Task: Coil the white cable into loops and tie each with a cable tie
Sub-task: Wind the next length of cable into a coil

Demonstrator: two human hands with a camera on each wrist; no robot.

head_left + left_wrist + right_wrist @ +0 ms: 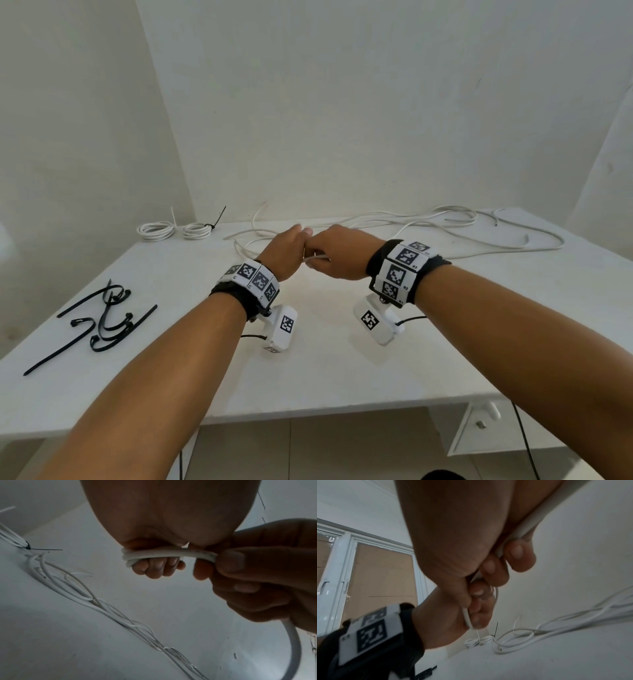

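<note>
Above the middle of the white table (342, 370), my two hands meet. My left hand (287, 250) has its fingers curled, and the white cable (154, 553) is wound round them in a few turns. My right hand (342, 255) pinches the same cable (317, 257) right beside the left hand, thumb on top (229, 562). From the right hand the cable (295, 642) hangs down toward the table. In the right wrist view the cable (527, 524) runs through the curled fingers (520, 557). Loose white cables (445, 222) sprawl across the back right of the table.
Two coiled white bundles lie at the back left: one (156, 231) with a white tie, one (197, 230) with a black tie. Several black cable ties (102, 318) lie in a heap on the table's left. A drawer (479, 425) sits under the right front edge.
</note>
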